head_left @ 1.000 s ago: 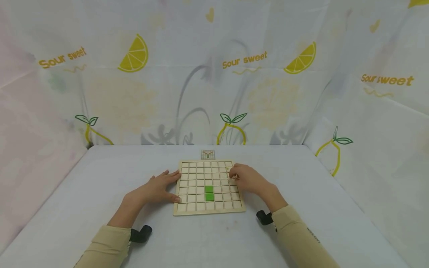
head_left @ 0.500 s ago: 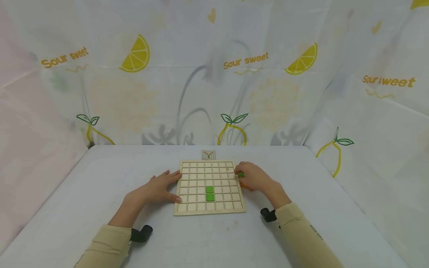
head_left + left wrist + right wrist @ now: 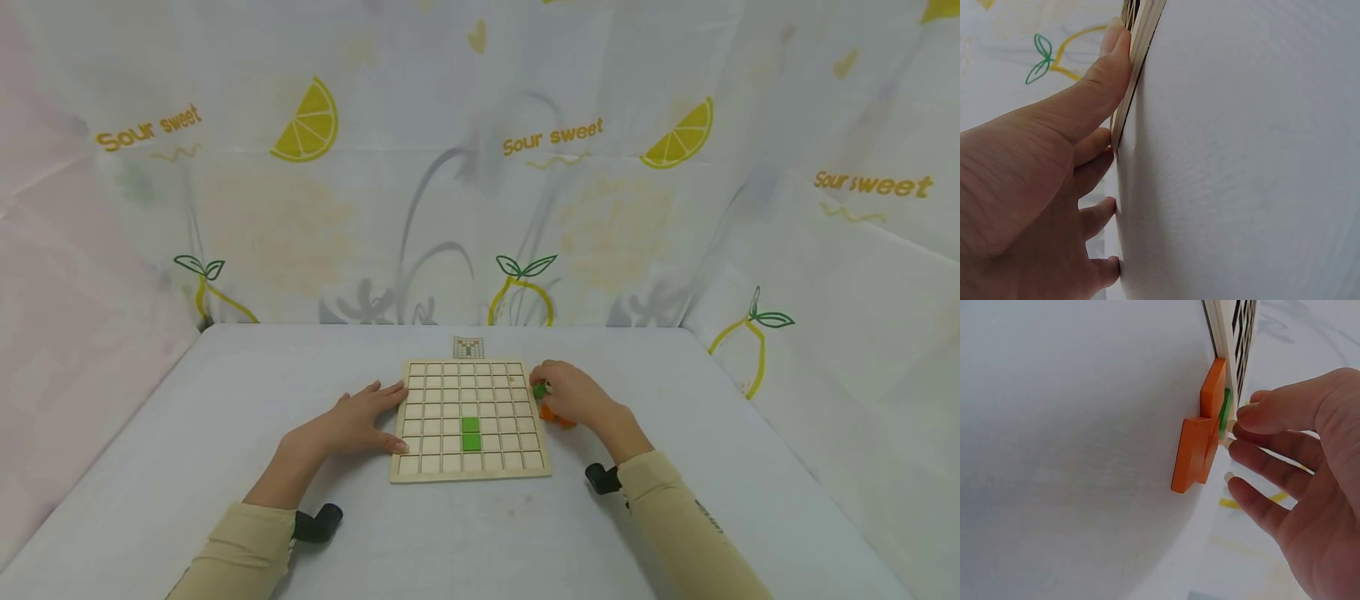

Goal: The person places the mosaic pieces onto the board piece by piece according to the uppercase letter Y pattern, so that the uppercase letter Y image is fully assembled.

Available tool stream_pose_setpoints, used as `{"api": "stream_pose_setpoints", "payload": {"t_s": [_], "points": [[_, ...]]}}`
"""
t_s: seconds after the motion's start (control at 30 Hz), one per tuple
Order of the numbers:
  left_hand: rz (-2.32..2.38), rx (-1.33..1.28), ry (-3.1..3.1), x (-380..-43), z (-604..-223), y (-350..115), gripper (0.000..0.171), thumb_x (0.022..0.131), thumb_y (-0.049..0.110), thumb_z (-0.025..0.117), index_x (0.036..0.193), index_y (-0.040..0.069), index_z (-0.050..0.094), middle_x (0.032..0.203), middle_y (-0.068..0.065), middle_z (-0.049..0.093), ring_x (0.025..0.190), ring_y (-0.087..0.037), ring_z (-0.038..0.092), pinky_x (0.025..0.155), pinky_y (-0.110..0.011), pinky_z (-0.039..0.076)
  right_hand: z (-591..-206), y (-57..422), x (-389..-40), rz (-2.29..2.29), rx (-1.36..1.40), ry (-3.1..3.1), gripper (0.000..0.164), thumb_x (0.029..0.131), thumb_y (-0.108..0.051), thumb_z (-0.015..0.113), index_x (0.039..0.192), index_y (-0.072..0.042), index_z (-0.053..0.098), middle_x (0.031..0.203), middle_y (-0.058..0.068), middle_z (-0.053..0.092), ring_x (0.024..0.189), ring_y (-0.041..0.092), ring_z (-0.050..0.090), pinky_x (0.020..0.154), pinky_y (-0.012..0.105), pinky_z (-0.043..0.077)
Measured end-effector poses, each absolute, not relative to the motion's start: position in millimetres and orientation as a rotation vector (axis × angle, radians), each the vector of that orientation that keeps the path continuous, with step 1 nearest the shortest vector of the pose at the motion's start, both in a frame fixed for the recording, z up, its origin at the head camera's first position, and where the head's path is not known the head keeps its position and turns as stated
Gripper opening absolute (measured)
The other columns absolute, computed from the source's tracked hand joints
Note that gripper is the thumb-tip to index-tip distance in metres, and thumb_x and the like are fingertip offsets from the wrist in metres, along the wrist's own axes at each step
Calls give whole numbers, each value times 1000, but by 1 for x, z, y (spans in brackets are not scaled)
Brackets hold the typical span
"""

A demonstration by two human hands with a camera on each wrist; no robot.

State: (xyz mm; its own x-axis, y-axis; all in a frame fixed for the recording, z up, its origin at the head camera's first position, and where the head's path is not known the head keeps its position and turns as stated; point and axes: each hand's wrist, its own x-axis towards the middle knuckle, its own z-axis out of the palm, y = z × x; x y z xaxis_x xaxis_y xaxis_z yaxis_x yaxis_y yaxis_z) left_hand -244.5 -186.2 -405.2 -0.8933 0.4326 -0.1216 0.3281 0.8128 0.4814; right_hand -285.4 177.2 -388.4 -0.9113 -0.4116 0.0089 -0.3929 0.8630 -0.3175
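Observation:
A square wooden grid board [image 3: 428, 477] lies on the table, with two green square tiles [image 3: 470, 442] in one of its middle columns. My left hand [image 3: 348, 422] rests at its left edge, fingers spread and the thumb on the frame; the left wrist view shows the thumb [image 3: 1100, 81] over the board's side. Just off the right edge, my right hand [image 3: 573, 393] reaches down with fingertips beside a loose green tile [image 3: 1225, 412]. Its fingers are loosely bent, and no tile shows between them. Orange tiles [image 3: 1191, 453] lie close by, partly under that hand in the head view.
Behind the board stands a small card [image 3: 468, 347] printed with a coloured grid pattern. White cloth covers the table [image 3: 480, 542], and a printed curtain [image 3: 420, 208] rises at its back and sides. Dark wrist-worn pieces [image 3: 318, 523] sit under both cuffs.
My right hand has drawn off the board's right edge to the right, uncovering the loose green tile and the orange tiles. My left hand has stayed in place.

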Motion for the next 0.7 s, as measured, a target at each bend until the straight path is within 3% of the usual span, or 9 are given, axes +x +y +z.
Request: {"api": "stream_pose_setpoints", "payload": {"t_s": [0.33, 0.7], "points": [[664, 586, 2767, -244, -403, -185, 102, 75, 56, 78, 155, 10, 34, 163, -11, 30, 152, -46, 13, 115, -75, 7, -393, 175, -287, -421, -639, 2988, 34, 85, 5, 61, 114, -10, 72, 106, 2, 65, 93, 17, 58, 93, 38, 52], [668, 592, 2772, -246, -408, -187, 102, 75, 57, 78, 155, 10, 35, 163, -10, 31, 152, -46, 14, 115, -75, 7, -396, 171, -286, -408, -622, 3028, 33, 80, 8, 61, 106, -10, 71, 102, 2, 64, 89, 17, 57, 85, 35, 52]]}}
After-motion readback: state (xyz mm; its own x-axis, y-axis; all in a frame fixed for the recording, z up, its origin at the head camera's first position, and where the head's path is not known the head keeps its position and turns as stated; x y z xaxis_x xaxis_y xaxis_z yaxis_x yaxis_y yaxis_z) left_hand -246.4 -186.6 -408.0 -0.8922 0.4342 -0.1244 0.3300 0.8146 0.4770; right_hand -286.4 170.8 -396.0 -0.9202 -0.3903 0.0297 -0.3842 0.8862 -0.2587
